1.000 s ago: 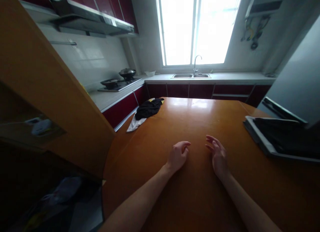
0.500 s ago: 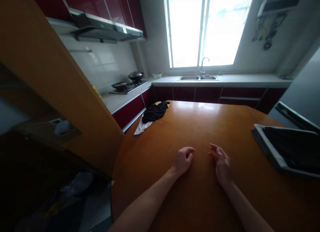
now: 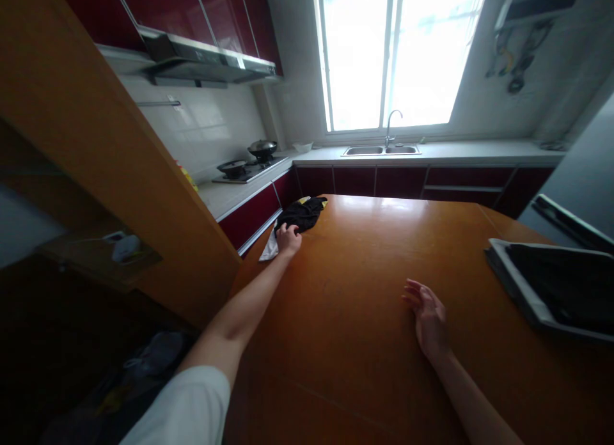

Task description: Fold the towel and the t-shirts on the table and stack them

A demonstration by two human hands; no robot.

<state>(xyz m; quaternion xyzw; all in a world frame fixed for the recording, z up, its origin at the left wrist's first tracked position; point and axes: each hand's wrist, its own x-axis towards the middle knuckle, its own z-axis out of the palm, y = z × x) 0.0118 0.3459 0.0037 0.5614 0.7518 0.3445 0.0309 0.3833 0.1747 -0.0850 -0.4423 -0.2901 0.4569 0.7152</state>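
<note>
A heap of dark clothing (image 3: 307,210) with yellow patches and a white part (image 3: 269,248) lies at the table's far left edge. My left hand (image 3: 289,240) is at the near side of this heap, its fingers bent and apart over the cloth. Whether the fingertips press into the fabric is hard to make out. Farther right, my right hand (image 3: 430,320) hovers or rests above the brown table (image 3: 364,285), loosely curved with fingers apart and nothing in it.
A stack of folded dark cloth with a white border (image 3: 556,285) lies at the table's right side. Beyond the table are a sink (image 3: 381,150), a stove with a pan (image 3: 233,169) and a lidded wok (image 3: 262,149). A wooden partition (image 3: 158,208) rises at the left.
My left hand has moved from the middle of the table, forward and left, to the heap of clothing. My right hand has stayed nearly where it was.
</note>
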